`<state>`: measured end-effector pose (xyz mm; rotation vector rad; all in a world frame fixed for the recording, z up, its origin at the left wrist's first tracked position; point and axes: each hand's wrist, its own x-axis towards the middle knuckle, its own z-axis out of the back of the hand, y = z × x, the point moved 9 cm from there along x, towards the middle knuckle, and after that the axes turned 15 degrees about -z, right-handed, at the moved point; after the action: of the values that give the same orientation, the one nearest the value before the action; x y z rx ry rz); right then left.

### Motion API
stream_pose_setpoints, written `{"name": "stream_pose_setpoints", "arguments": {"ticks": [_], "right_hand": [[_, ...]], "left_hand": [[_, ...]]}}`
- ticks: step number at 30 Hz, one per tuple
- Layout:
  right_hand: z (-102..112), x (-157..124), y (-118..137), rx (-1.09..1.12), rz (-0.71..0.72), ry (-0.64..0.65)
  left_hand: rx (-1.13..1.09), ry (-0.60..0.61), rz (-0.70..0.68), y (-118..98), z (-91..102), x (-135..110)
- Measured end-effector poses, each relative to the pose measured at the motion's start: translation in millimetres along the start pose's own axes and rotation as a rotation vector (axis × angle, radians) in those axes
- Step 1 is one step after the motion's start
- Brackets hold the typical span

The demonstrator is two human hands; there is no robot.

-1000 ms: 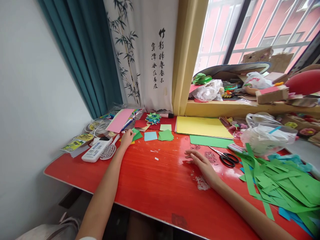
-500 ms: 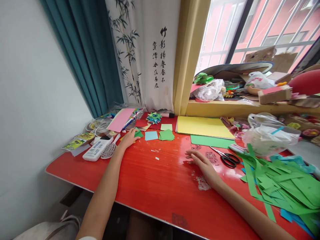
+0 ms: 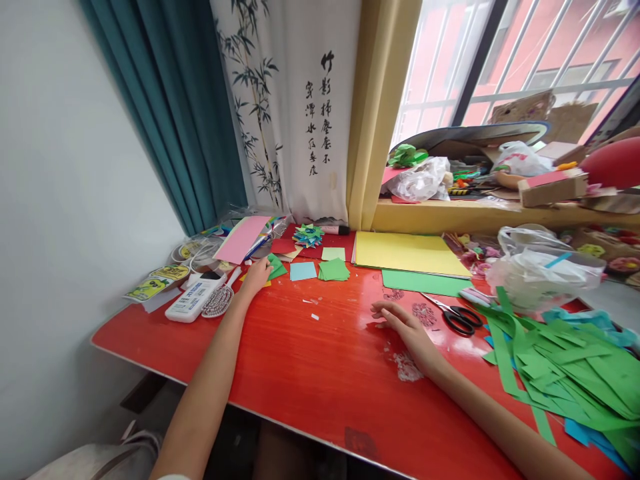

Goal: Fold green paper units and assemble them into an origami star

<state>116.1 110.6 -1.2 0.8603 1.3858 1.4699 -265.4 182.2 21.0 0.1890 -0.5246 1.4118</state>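
Fr. where I stood, the dk green paper pcs (image 3: 279,267) lay toward the red table's (image 3: 300,360) far side, just L of the lt blue square (image 3: 303,271). Looked light, thin, prob. easy to crease; best taken by an edge, w/ a soft pinch. Hands were well apart: L hand (image 3: 257,277) curled at the pcs' L edge, couldn't tell if pinching; R hand (image 3: 400,323) loosely spread, holding nothing, nr the scissors (image 3: 449,309).
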Motion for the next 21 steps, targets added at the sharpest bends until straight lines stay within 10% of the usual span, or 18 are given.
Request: {"name": "stream_pose_setpoints", "arguments": {"ticks": [15,21], "right_hand": [[0.3,1.8,-2.9,0.009,-0.018,-0.007],[1.5,3.0,-2.9,0.013,-0.013,-0.028]], "left_hand": [[-0.066,-0.169,0.199,20.5,16.0,-6.1],[-0.054,-0.399,0.202,1.1,67.0,-10.0]]}}
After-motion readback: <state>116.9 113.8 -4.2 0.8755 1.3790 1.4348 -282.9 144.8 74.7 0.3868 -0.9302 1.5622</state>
